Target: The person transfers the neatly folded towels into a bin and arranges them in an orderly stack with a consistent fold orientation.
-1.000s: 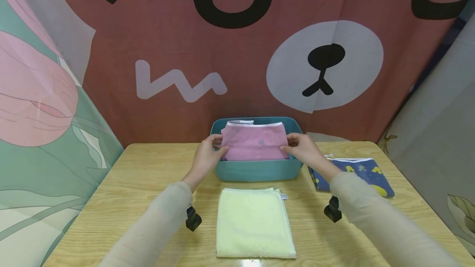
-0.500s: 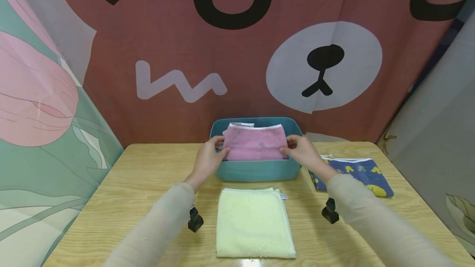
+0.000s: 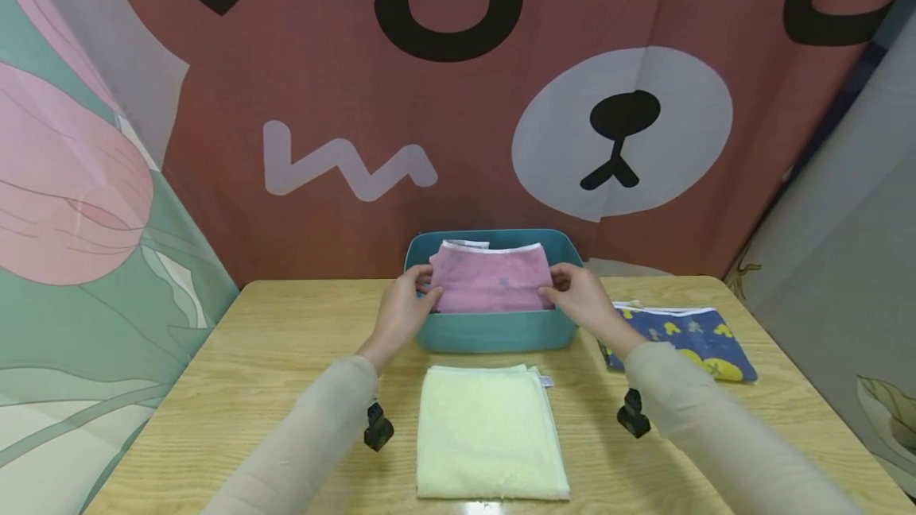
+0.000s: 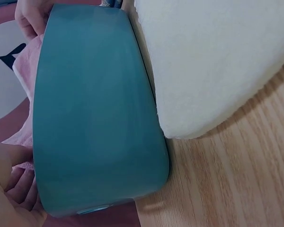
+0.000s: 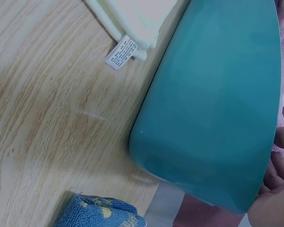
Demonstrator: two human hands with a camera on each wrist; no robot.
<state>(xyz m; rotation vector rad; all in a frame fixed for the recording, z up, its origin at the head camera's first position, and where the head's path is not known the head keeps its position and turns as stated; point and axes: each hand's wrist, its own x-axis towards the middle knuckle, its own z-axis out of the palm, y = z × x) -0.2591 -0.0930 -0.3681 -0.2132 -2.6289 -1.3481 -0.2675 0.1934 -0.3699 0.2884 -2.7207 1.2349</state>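
A folded pink towel (image 3: 490, 280) with a white edge stands partly inside a teal bin (image 3: 497, 332) at the back of the table. My left hand (image 3: 402, 304) pinches its left side between thumb and fingers, and my right hand (image 3: 583, 296) pinches the right side the same way. Both hands are at the bin's rim. In the left wrist view the bin's wall (image 4: 94, 113) hides the towel's lower part. In front of the bin lies a folded pale yellow towel (image 3: 492, 434), with a white label (image 5: 121, 52) seen in the right wrist view.
A folded blue towel with yellow shapes (image 3: 690, 340) lies right of the bin, partly behind my right forearm. The wooden table (image 3: 286, 356) reaches back to a printed bear curtain (image 3: 343, 237) just behind the bin.
The pink towel has sunk slightly lower into the bin, still held on both sides. My right hand has shifted a little to the left. The yellow and blue towels stay where they were.
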